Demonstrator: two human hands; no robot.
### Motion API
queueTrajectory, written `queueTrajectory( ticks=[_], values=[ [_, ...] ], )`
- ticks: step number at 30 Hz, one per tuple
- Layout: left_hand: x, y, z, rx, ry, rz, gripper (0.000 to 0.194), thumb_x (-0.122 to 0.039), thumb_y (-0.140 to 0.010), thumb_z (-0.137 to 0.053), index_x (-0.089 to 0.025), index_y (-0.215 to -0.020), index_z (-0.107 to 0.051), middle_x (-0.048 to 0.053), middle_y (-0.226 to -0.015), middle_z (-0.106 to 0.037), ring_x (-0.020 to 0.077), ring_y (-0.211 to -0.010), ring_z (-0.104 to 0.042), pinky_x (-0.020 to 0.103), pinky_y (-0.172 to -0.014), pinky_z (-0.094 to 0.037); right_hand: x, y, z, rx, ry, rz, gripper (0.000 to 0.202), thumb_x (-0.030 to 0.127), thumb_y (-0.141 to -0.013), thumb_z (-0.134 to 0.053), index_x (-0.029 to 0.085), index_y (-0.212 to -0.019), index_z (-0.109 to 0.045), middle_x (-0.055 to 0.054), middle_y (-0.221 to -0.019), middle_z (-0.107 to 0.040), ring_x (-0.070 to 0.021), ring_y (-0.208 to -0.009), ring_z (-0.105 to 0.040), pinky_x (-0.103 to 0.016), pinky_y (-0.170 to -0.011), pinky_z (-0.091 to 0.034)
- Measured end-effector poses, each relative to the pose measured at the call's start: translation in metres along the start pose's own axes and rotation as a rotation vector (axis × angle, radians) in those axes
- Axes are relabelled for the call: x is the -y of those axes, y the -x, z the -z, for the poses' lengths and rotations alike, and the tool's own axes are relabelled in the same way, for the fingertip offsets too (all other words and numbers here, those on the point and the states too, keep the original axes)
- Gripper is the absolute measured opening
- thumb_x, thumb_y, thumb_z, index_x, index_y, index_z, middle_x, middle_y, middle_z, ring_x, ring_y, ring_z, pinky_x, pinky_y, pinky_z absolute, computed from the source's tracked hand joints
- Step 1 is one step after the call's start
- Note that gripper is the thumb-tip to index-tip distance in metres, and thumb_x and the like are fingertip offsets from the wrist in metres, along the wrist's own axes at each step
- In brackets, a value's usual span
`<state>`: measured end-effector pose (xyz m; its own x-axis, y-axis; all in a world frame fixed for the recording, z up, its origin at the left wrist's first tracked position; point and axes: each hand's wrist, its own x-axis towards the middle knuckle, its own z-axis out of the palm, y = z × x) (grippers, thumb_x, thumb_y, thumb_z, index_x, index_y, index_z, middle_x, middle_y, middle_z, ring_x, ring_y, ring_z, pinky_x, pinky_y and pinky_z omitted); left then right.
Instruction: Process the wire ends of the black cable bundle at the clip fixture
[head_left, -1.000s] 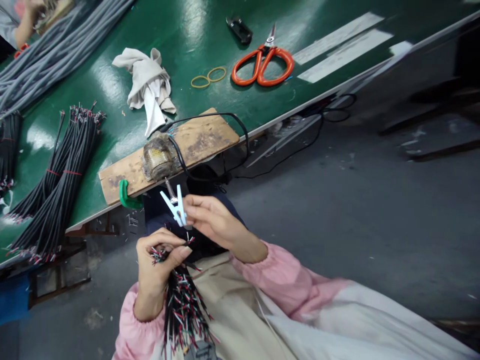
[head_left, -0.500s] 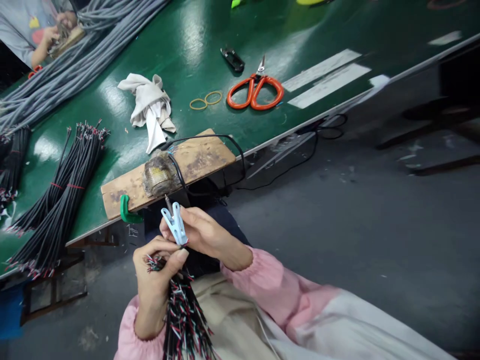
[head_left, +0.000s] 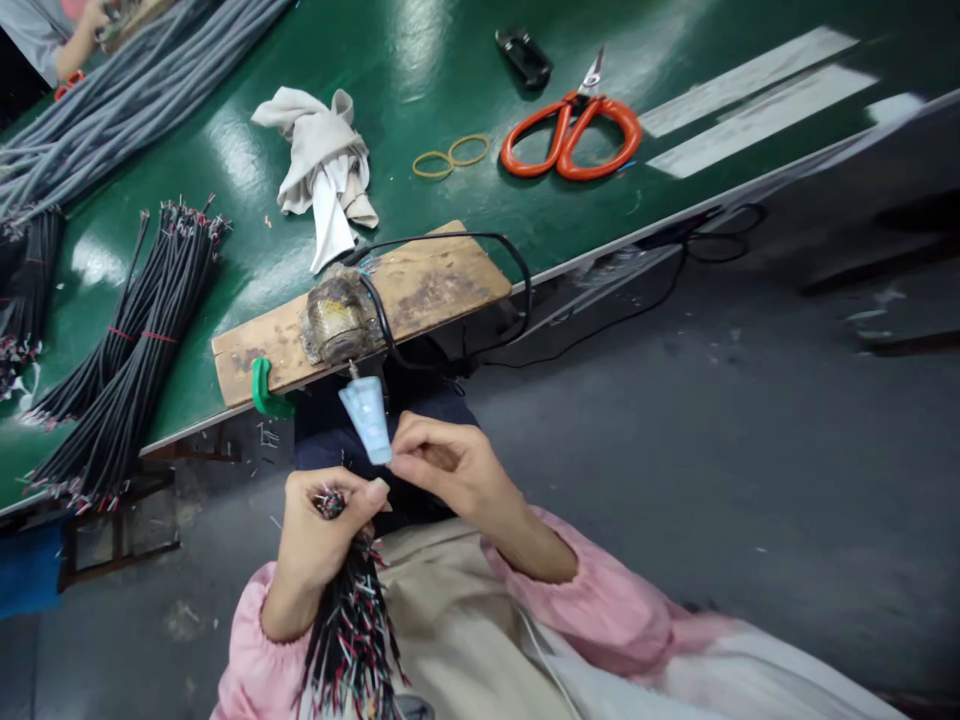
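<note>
My left hand (head_left: 319,535) is closed around a bundle of thin black cables (head_left: 352,640) with stripped red, white and black wire ends, hanging down over the apron. A light blue clothespin (head_left: 367,418) sits on the shaft of a small motor (head_left: 339,315) fixed to a wooden board (head_left: 442,280); its outline is smeared. Beside its lower tip, my right hand (head_left: 469,470) pinches thumb and forefinger together. Whatever lies between those fingertips is too small to make out.
Orange-handled scissors (head_left: 570,135), a black snipper (head_left: 523,57), rubber bands (head_left: 451,156) and a white cloth (head_left: 326,165) lie on the green table. Tied black cable bundles (head_left: 142,350) and long grey cables (head_left: 150,90) are at left. A green clamp (head_left: 262,390) grips the board. Another person's arm (head_left: 79,40) shows far left.
My right hand has moved from beside the clothespin to its lower tip, away from my left hand. The clothespin has turned and blurred. The view has shifted, moving the table items.
</note>
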<state>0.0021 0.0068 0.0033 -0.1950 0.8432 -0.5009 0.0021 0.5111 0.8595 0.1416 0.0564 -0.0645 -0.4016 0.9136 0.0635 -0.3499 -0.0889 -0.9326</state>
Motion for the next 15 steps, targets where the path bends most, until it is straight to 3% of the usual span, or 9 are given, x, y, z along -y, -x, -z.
queueTrajectory(
  ticks=[3, 5, 10, 15],
  values=[
    [0.001, -0.003, -0.002, 0.051, 0.004, 0.057, 0.036, -0.041, -0.050, -0.090, -0.013, -0.050, -0.068, -0.003, -0.039, -0.051, 0.0062, -0.036, -0.040, 0.019, -0.037, -0.030, 0.017, 0.007, -0.004, 0.036, 0.262, 0.259, 0.011, 0.028, -0.087, -0.070, 0.020, -0.081, -0.074, -0.003, -0.069, -0.067, -0.0159, -0.065, -0.055, -0.033, -0.066, -0.046],
    [0.003, -0.004, -0.005, 0.083, 0.003, 0.059, 0.034, -0.036, -0.050, -0.089, -0.012, -0.051, -0.066, -0.002, -0.043, -0.052, 0.0059, -0.040, -0.040, 0.018, -0.040, -0.032, 0.026, 0.009, -0.007, 0.071, 0.362, 0.341, 0.008, 0.023, -0.088, -0.068, 0.020, -0.092, -0.075, -0.003, -0.072, -0.069, -0.0168, -0.068, -0.056, -0.033, -0.065, -0.047],
    [0.010, -0.005, -0.007, 0.092, -0.003, 0.017, 0.029, -0.029, -0.053, -0.086, -0.013, -0.050, -0.062, -0.006, -0.042, -0.045, 0.0041, -0.041, -0.035, 0.017, -0.040, -0.028, 0.031, 0.011, -0.010, 0.064, 0.491, 0.398, 0.016, 0.012, -0.092, -0.055, 0.019, -0.090, -0.070, -0.005, -0.077, -0.068, -0.0180, -0.071, -0.057, -0.035, -0.068, -0.048],
    [0.015, -0.004, 0.001, 0.010, 0.093, -0.091, 0.029, -0.040, -0.059, -0.085, -0.014, -0.056, -0.071, 0.000, -0.051, -0.059, 0.0068, -0.038, -0.043, 0.021, -0.038, -0.033, 0.024, 0.012, -0.011, -0.039, 0.583, 0.421, 0.018, 0.008, -0.093, -0.051, 0.019, -0.085, -0.062, -0.004, -0.077, -0.066, -0.0175, -0.071, -0.057, -0.034, -0.068, -0.046]
  ],
)
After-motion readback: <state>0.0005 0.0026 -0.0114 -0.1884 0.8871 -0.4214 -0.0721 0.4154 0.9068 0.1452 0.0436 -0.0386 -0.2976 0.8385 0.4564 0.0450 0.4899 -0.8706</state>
